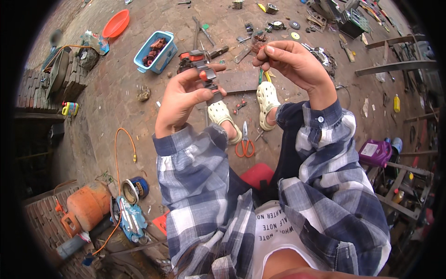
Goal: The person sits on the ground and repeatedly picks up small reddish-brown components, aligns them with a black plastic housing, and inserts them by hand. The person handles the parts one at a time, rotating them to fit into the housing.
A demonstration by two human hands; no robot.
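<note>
My left hand [181,95] is closed around a dark grey part with orange-red pieces [207,75], its thumb pressing from the near side. Higher and to the right, my right hand [295,63] pinches at the lower end of a small reddish-brown tangled clump [258,42]. I cannot make out exactly what this clump is. Below the hands, a flat brown metal plate [241,81] lies on the floor near my cream clogs [267,101]. Scissors with orange handles [245,145] rest between my feet.
A light-blue basket [168,59] with reddish-brown pieces stands left of my hands, near an orange basin [116,24]. Tools and metal parts are scattered ahead. An orange gas cylinder [89,204] and open tin [134,189] are at lower left; a purple jug [376,152] is at right.
</note>
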